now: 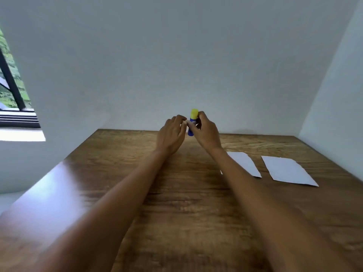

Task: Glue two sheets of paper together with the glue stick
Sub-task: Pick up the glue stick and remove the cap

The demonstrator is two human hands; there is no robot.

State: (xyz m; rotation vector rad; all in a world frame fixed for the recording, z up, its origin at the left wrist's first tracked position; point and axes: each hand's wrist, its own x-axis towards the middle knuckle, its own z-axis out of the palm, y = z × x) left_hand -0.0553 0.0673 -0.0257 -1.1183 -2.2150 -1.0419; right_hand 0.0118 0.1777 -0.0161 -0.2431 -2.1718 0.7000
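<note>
Two bare forearms stretched forward over a wooden table [137, 193], meeting near its far edge by the pale wall [176, 55]. Right hand [206, 132] curled round a glue stick [192, 124], thumb and fingers pinching the blue barrel; stick upright, yellow cap on top, raised just above the tabletop. Left hand [170, 134] just beside it, fingers loosely bent, tips at or almost at the barrel; actual contact too blurred to tell, nothing clearly held. Two white sheets of paper flat on the table to the right, apart from each other: near sheet [245, 163] partly hidden under the right forearm, far sheet [288, 170] fully visible beside it. Window [13, 91] at far left, greenery outside.
</note>
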